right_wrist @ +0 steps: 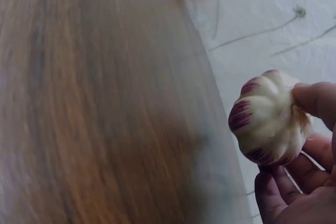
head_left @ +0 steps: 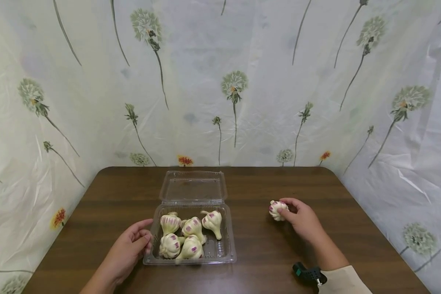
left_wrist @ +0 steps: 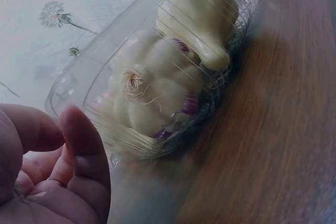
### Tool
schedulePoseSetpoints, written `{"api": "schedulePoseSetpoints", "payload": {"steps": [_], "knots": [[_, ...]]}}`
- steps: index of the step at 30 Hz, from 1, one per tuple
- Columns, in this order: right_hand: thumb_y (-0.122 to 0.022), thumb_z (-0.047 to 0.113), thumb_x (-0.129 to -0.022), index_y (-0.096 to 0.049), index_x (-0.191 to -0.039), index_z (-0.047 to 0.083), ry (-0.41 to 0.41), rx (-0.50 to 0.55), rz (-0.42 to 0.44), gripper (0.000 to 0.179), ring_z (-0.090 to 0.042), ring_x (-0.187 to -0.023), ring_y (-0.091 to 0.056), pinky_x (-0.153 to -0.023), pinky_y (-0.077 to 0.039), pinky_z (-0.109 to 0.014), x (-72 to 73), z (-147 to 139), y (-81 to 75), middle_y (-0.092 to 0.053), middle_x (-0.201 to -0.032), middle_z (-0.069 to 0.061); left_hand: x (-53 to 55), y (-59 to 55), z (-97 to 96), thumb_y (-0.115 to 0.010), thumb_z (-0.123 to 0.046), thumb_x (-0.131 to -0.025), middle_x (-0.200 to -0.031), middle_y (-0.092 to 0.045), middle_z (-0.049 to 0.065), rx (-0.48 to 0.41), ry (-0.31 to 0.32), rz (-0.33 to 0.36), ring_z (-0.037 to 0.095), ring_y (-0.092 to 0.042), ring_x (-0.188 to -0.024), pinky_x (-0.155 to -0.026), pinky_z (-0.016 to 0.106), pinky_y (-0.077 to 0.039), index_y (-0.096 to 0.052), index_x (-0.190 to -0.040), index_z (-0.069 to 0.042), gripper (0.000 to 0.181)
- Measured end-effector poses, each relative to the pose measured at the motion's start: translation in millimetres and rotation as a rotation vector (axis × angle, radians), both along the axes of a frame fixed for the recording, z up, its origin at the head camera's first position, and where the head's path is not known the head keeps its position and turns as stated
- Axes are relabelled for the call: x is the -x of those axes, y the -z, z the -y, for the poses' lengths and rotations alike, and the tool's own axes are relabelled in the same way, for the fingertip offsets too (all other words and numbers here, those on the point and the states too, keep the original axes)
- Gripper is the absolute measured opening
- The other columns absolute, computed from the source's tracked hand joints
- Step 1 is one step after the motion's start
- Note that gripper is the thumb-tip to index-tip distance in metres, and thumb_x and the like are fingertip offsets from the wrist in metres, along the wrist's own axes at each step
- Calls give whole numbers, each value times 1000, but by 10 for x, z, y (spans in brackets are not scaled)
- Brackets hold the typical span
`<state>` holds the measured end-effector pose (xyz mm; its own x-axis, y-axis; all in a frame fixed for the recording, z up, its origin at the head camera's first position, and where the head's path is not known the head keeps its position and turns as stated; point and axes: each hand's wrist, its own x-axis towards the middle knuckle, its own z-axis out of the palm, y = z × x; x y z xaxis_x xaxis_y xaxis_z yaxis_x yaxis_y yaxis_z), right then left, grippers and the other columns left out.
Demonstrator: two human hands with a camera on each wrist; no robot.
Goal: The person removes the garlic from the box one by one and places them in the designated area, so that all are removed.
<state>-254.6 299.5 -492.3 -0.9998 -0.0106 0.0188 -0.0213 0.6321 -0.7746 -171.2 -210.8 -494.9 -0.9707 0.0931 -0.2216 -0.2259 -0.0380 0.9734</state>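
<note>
A garlic bulb, white with purple patches, is in my right hand over the right part of the table. Thumb and fingers pinch it from the side; in the right wrist view the bulb shows its ribbed cloves, its root end toward the hand. A clear plastic container stands left of centre. Several garlic bulbs lie inside it. My left hand pinches the container's left rim. Close up in the left wrist view, thumb and finger meet at that rim, next to a bulb.
The container's hinged lid lies folded back toward the far edge of the dark wooden table. A floral plastic sheet hangs behind the table and on both sides. A black strap with a green part is near the right wrist.
</note>
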Motion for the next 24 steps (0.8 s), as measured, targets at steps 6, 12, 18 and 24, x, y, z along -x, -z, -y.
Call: {"api": "schedulePoseSetpoints", "payload": {"steps": [6,12,18,24], "knots": [[-68,38,-103,-60,-143,5,14,-26,12,53,-33,-123,-61,-87,-53,-30,-7,-51,34,-64,-138,-19,-15,-17,-7,-49,1,-107,-102,-56,5,-5,-3,0,13,-58,-85,-70,23,-56,-39,-156,-2,49],[-68,40,-102,-60,-144,6,17,-27,29,55,-31,-120,-60,-84,-53,-28,-10,-83,79,-64,-137,-17,-22,-36,-3,-49,0,-108,-103,-56,5,-6,1,2,13,-58,-86,-71,23,-56,-38,-156,-1,50],[-68,37,-103,-58,-145,4,17,7,49,54,-33,-123,-59,-84,-53,-26,-9,-100,92,-62,-140,-20,-11,-30,-6,-49,0,-108,-103,-56,4,-5,6,10,13,-58,-85,-71,23,-56,-39,-156,-2,49],[-66,36,-104,-56,-146,4,11,31,60,54,-34,-127,-58,-84,-53,-23,-1,-123,119,-61,-142,-20,-8,-24,-7,-48,2,-107,-103,-56,4,-3,-1,8,14,-58,-85,-70,23,-56,-39,-155,-2,49]]}}
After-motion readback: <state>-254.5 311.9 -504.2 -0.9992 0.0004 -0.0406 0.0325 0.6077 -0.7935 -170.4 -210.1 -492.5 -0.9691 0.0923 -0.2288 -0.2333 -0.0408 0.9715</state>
